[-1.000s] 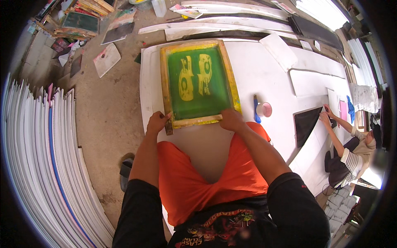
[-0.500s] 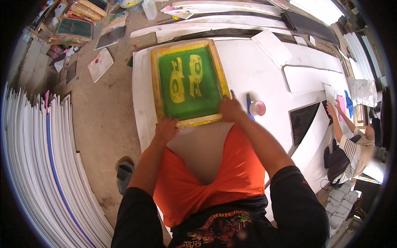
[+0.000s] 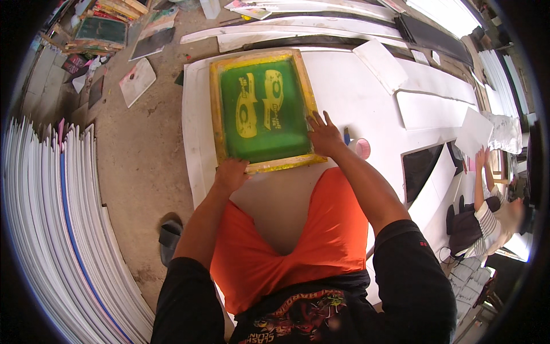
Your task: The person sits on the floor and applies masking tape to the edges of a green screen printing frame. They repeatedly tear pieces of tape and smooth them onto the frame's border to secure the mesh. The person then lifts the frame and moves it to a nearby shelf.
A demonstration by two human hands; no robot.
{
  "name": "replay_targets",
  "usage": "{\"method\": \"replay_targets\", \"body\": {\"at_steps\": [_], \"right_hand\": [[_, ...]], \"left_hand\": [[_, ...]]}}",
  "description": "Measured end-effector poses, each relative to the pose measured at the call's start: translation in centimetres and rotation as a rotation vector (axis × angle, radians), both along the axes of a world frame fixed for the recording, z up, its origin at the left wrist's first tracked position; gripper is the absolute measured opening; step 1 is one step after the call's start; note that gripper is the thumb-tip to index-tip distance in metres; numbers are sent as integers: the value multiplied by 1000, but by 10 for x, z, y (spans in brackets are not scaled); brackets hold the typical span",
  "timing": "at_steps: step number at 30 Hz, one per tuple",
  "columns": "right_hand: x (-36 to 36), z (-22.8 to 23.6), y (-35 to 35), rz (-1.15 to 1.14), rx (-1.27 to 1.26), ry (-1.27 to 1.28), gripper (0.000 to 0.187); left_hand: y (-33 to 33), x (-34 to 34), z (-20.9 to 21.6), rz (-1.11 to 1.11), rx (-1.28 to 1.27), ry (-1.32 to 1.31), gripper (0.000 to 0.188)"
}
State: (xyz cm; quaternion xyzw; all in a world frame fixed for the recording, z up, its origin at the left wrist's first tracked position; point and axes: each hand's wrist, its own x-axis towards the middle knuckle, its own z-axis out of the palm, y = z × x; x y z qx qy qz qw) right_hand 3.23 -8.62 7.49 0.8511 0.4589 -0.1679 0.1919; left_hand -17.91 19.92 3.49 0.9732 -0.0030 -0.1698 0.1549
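Observation:
A screen-printing frame [image 3: 264, 112] lies on the white board [image 3: 197, 126] in front of me. Its wooden rim is stained yellow, and its green mesh carries two pale yellow stencil shapes. My left hand [image 3: 232, 174] is closed over the near left corner of the rim, fingers curled on the wood. Against the right side, close to the near right corner, rests my right hand [image 3: 325, 135] with its fingers spread. Just right of that hand, a pink-and-white cup [image 3: 360, 148] stands beside a blue-handled tool [image 3: 346, 136], which is partly hidden.
Upright white sheets [image 3: 63, 229] are stacked along my left. At the right, a co-worker [image 3: 487, 223] holds a white sheet [image 3: 474, 131] near a black piece [image 3: 421, 172]. White panels [image 3: 435, 110] and long strips [image 3: 298, 27] lie farther back. A sandal [image 3: 169, 241] shows at my left.
My right hand has loosened from the near right corner, its fingers now spread along the rim. The frame has shifted slightly. The co-worker has raised a white sheet.

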Motion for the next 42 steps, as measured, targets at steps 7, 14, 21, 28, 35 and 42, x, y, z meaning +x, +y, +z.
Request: {"method": "replay_targets", "body": {"at_steps": [7, 14, 21, 28, 35, 42], "right_hand": [[-26, -52, -22, 51, 74, -199, 42], [-37, 21, 29, -101, -138, 55, 42], [9, -49, 48, -272, -20, -228, 42], [-30, -2, 56, -99, -198, -139, 46], [-65, -9, 18, -416, 326, 555, 54], [-61, 3, 26, -451, 117, 485, 57]], "left_hand": [[-6, 9, -4, 18, -21, -9, 52], [-8, 0, -2, 55, 25, -41, 33], [-12, 2, -2, 56, 44, -26, 37], [-12, 5, 6, 25, 70, 153, 35], [-14, 6, 6, -29, 63, 88, 25], [-13, 5, -11, 16, 72, 118, 26]]}}
